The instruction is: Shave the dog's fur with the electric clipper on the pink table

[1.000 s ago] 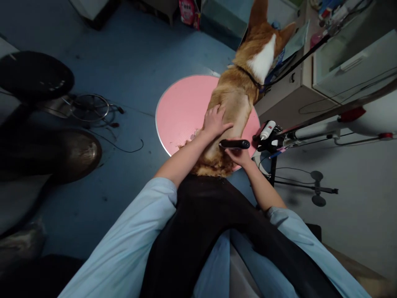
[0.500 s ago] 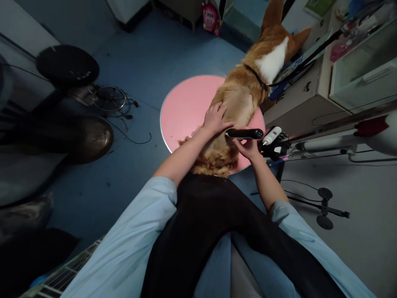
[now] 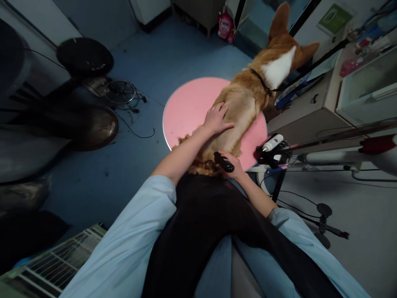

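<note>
A tan and white dog (image 3: 248, 93) is on a round pink table (image 3: 189, 103), its head turned away toward the upper right. It wears a dark collar joined to a black strap. A strip of its back is trimmed short. My left hand (image 3: 218, 118) lies on the dog's back with fingers spread. Black hair clippers (image 3: 224, 162) are in my right hand (image 3: 234, 164), low over the dog's rear near my black apron (image 3: 214, 215). Loose tufts of cut fur (image 3: 201, 169) lie around the rear end.
A white bottle (image 3: 273, 142) sits in a black holder right of the table. Drawers (image 3: 313, 97) stand beyond it. At the left are a black round stool (image 3: 85, 56) and a thin cable on the blue floor (image 3: 139, 165). A wire rack (image 3: 65, 258) is at lower left.
My right hand has drawn the clippers back from the middle of the dog's back toward its rear and tilted them. My left hand stays on the back. The view has shifted slightly.
</note>
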`<state>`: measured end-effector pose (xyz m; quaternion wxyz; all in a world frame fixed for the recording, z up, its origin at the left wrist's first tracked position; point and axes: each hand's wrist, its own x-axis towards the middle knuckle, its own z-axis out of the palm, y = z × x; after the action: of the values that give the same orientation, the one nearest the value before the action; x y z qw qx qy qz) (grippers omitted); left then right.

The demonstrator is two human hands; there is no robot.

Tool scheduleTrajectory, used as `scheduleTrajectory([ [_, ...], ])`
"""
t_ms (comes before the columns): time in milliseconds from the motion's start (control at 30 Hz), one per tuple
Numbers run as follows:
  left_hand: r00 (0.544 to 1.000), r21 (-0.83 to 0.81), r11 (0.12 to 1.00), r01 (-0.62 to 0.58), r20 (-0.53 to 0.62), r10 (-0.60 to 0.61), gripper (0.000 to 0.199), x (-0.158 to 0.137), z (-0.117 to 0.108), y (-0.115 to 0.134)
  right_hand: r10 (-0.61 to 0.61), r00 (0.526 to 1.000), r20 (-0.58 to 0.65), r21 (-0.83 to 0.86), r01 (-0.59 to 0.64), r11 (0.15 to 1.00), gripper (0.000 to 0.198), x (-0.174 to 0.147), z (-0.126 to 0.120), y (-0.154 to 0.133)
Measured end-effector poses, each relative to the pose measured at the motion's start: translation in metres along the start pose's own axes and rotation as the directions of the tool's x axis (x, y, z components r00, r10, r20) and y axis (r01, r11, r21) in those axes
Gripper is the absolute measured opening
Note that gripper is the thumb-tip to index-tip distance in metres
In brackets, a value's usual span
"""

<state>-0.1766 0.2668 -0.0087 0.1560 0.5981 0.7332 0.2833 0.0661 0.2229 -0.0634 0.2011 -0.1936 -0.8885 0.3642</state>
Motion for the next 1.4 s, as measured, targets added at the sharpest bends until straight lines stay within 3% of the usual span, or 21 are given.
scheduleTrajectory([
  [67, 0.994, -0.002, 0.998, -0.067, 0.081, 0.067, 0.112, -0.004, -0.004, -0.006, -0.018, 0.999, -0.036, 0.025, 0.019, 1.0, 0.041, -0.001, 0.0, -0.001],
  [133, 0.981, -0.012, 0.992, -0.126, 0.149, 0.126, 0.123, -0.008, -0.007, -0.01, -0.001, 0.987, -0.159, 0.047, 0.008, 0.999, 0.043, 0.006, -0.003, -0.002],
  [200, 0.978, -0.015, 0.99, -0.138, 0.155, 0.139, 0.121, -0.01, -0.009, -0.01, 0.053, 0.955, -0.292, 0.059, -0.037, 0.998, 0.046, 0.019, -0.005, -0.001],
  [267, 0.987, -0.006, 0.994, -0.113, 0.115, 0.113, 0.112, -0.011, -0.009, -0.007, 0.111, 0.932, -0.345, 0.078, -0.089, 0.993, 0.049, 0.031, -0.004, -0.001],
  [400, 0.998, 0.011, 0.998, -0.055, 0.036, 0.055, 0.096, -0.008, -0.006, 0.004, 0.14, 0.954, -0.265, 0.066, -0.127, 0.99, 0.046, 0.034, 0.01, -0.006],
  [567, 0.999, 0.005, 0.999, -0.034, 0.01, 0.034, 0.096, -0.005, -0.006, 0.009, 0.066, 0.992, -0.111, -0.022, -0.069, 0.997, 0.044, 0.002, 0.031, -0.01],
  [667, 1.0, -0.005, 1.0, -0.028, 0.003, 0.028, 0.096, -0.003, -0.005, 0.009, 0.041, 0.999, -0.029, -0.03, -0.042, 0.999, 0.047, -0.007, 0.03, -0.01],
  [867, 0.999, -0.018, 0.999, -0.042, -0.034, 0.041, 0.091, -0.004, 0.0, 0.013, 0.082, 0.948, -0.307, -0.012, -0.09, 0.996, 0.047, 0.024, 0.013, -0.007],
  [1000, 0.999, -0.001, 1.0, -0.031, -0.036, 0.031, 0.087, -0.004, 0.0, 0.017, 0.114, 0.964, -0.24, -0.029, -0.125, 0.992, 0.046, 0.025, 0.027, -0.011],
  [1167, 0.996, -0.017, 0.998, -0.066, -0.063, 0.065, 0.089, 0.0, 0.006, 0.008, 0.024, 0.99, -0.141, -0.039, -0.03, 0.999, 0.043, 0.0, 0.045, -0.015],
  [1267, 0.991, -0.038, 0.995, -0.093, -0.101, 0.088, 0.089, 0.004, 0.012, 0.002, 0.013, 0.976, -0.219, -0.022, -0.018, 1.0, 0.044, 0.001, 0.039, -0.014],
  [1400, 0.988, -0.028, 0.994, -0.107, -0.113, 0.103, 0.091, 0.007, 0.016, 0.003, 0.079, 0.929, -0.36, -0.049, -0.104, 0.993, 0.046, 0.02, 0.026, -0.013],
])
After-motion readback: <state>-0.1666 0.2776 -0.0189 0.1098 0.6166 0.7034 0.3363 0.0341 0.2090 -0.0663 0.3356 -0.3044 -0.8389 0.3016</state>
